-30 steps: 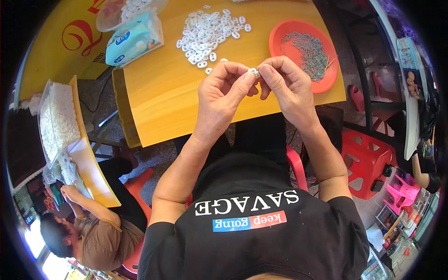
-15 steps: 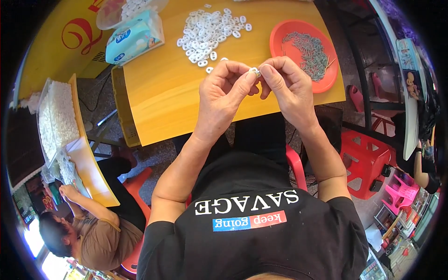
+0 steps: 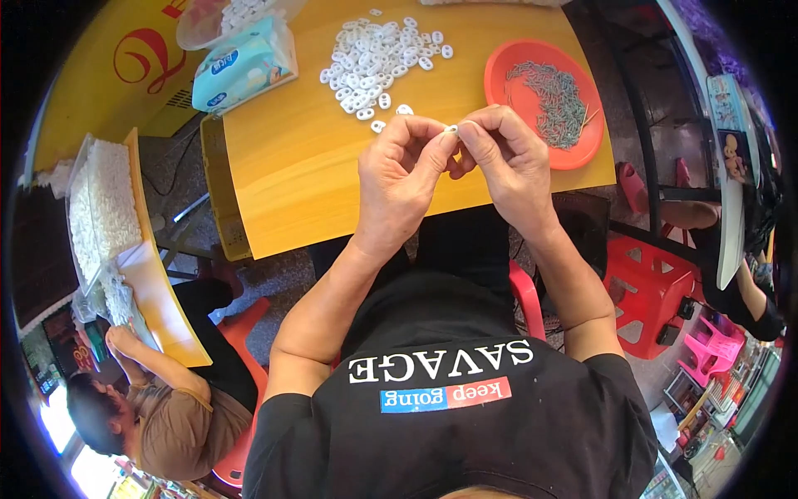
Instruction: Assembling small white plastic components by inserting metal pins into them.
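Over the near part of the yellow table, my left hand pinches a small white plastic piece between thumb and fingers. My right hand meets it there, its thumb and fingertips closed on the right end of the same piece. Whether a smaller part is also between the right fingertips is hidden. Just beyond my hands lies a heap of white oval two-hole pieces, with a few strays nearer me. To the right of my right hand sits a red plastic bowl holding many thin grey-green metal bits.
A light-blue tissue pack and a clear tub with white pieces stand at the table's far left. On the left, a person works at another table. Red stools stand to the right.
The pinched piece has turned a little and shows less of its face. My right hand has shifted slightly left, closer to the left one. The view has moved slightly.
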Demonstrator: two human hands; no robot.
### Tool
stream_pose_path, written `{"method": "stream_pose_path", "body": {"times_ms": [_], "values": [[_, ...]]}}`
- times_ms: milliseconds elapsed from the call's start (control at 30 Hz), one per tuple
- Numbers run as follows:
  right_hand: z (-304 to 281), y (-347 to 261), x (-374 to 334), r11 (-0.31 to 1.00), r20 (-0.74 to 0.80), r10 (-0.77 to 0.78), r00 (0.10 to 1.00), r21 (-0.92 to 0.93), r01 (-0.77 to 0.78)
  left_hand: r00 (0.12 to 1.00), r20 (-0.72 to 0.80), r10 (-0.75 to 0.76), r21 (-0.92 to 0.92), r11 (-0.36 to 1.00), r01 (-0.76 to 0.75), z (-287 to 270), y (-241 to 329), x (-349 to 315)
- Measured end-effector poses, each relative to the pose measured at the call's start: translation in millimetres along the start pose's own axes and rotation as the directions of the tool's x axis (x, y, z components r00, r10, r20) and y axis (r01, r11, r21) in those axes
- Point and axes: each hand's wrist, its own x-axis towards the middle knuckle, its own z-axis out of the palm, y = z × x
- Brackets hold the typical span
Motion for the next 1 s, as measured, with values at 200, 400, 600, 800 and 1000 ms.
{"method": "stream_pose_path", "body": {"times_ms": [200, 400, 600, 800, 1000], "values": [[6, 29, 4, 0.980, 0.003, 0.187, 0.982, 0.066, -0.187, 0.997, -0.040, -0.071, 0.023, 0.997, 0.072, -16, -22, 5], [-2, 17, 12, 0.974, 0.118, 0.227, 0.967, -0.055, -0.222, 0.982, 0.008, -0.188, -0.147, 0.971, 0.187, -32, -23, 5], [-10, 5, 18, 0.901, 0.254, -0.098, 0.962, -0.387, 0.194, 0.981, 0.034, -0.191, -0.140, 0.971, 0.194, -34, -12, 0], [-15, -19, 19, 0.777, 0.430, -0.176, 0.886, -0.492, 0.393, 0.980, 0.062, -0.190, -0.018, 0.981, 0.191, -35, 2, -13], [-13, -29, 13, 0.741, 0.475, -0.216, 0.853, -0.489, 0.460, 0.971, 0.080, -0.224, 0.040, 0.974, 0.221, -33, 15, -23]]}}
